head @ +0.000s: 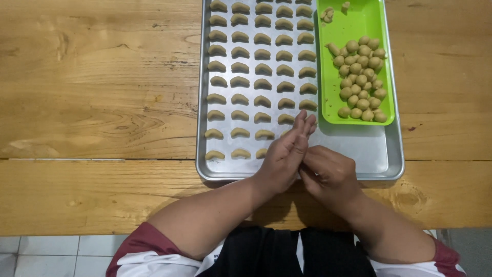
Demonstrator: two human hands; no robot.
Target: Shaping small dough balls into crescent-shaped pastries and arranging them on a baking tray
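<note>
1. Both hands meet over the near edge of the metal baking tray (359, 154). The left hand (284, 156) lies flat with its fingers stretched forward, pressed palm to palm against the right hand (328, 174), which curls beneath it.
2. What sits between the palms is hidden; it is probably a bit of dough being rolled, but I cannot tell for sure. Neither hand pinches anything in view: the left is flat and extended, the right loosely cupped.
3. To do this well, I'd judge: keep the pressure light and even, let the palms slide rather than squash, and work right over the tray so the piece has little way to travel.
4. The shaped crescent pieces (262, 69) fill the tray's left part in tidy rows, five across, each a pale tan curve with its arch up, set apart from its neighbours.
5. The nearest rows run short on the right; there the tray floor shows bare, just beside the hands.
6. The green plastic tray (356, 25) rests on the metal tray's far right corner, holding a heap of small dough balls (361, 79), matte, the same tan, touching one another.
7. All of it sits on a wooden table (97, 102).
</note>
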